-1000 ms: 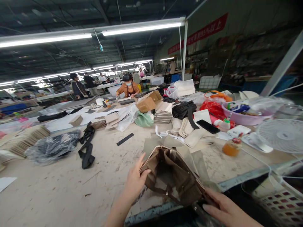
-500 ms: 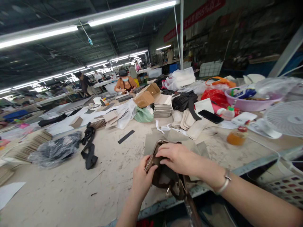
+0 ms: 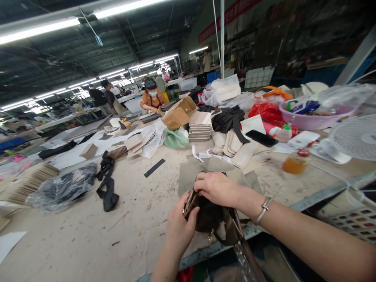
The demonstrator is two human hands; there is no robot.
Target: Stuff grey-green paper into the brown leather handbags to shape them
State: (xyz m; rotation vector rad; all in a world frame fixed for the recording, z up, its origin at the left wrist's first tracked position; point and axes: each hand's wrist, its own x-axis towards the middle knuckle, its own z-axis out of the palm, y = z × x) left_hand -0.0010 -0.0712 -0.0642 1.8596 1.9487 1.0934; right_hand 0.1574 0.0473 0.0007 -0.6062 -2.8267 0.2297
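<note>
A dark brown bag (image 3: 207, 217) with metal fittings is held at the table's near edge, its mouth facing up and its strap hanging over the edge. My left hand (image 3: 182, 219) grips the rim on the left side, thumb inside and fingers outside. My right hand (image 3: 216, 188) has its fingers closed on the far part of the same rim, near the left hand. Part of the bag's inside is hidden by the right hand. Flat grey-green sheets (image 3: 188, 178) lie on the table just behind the bag.
On the right stand a glue jar (image 3: 296, 162), a black phone (image 3: 261, 138), a white fan (image 3: 357, 137) and a lilac basin (image 3: 317, 117). Stacked panels (image 3: 200, 127) and a cardboard box (image 3: 179, 113) lie farther back. Black straps (image 3: 108, 194) rest left. A co-worker (image 3: 152, 98) sits across the table.
My right hand has drawn its fingers from the bag's opening up onto the rim and closed them. The bag's mouth looks narrower. The view has shifted slightly.
</note>
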